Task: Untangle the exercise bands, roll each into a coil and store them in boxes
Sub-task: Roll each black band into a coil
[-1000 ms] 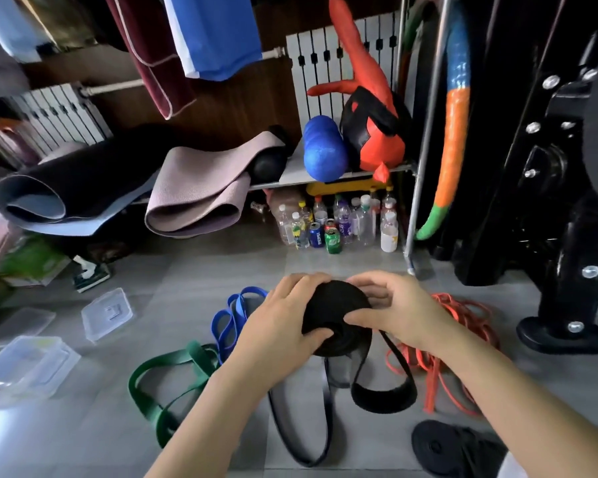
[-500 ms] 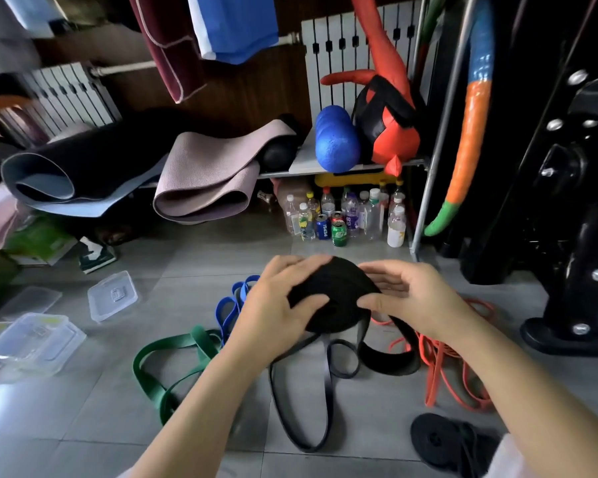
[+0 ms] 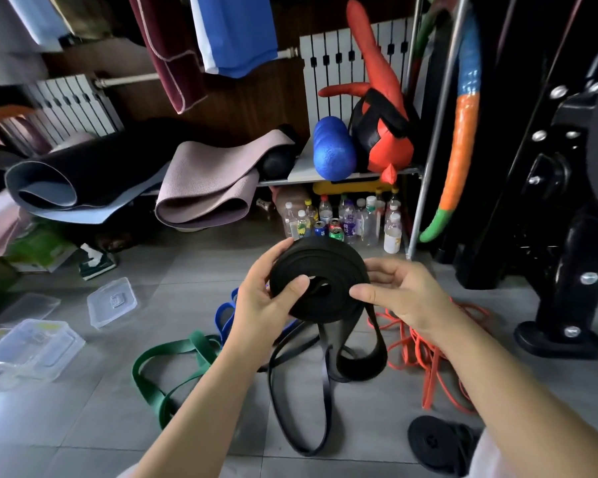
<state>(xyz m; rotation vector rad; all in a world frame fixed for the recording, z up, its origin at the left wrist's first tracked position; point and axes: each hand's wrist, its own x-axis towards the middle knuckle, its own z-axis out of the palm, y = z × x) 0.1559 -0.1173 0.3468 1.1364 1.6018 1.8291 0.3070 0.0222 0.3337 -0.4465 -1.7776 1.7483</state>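
A wide black band, mostly wound into a coil (image 3: 320,270), is held in the air between both hands. My left hand (image 3: 261,298) grips its left side with the thumb on the face. My right hand (image 3: 399,291) pinches its right edge. A loose black tail (image 3: 359,365) hangs from the coil to the floor. A thin black band (image 3: 304,408) loops on the tiles below. Green band (image 3: 168,370), blue band (image 3: 225,317) and orange band (image 3: 428,350) lie on the floor. A finished black coil (image 3: 432,441) lies at the lower right.
Clear plastic boxes (image 3: 32,350) and a lid (image 3: 113,301) sit on the floor at left. Rolled yoga mats (image 3: 201,188) hang off a low shelf. Several bottles and cans (image 3: 346,222) stand under it. A black machine base (image 3: 560,339) stands at right.
Both hands have lifted the black coil higher and tilted its face toward me. The hanging tail has shortened a little. The view has shifted slightly.
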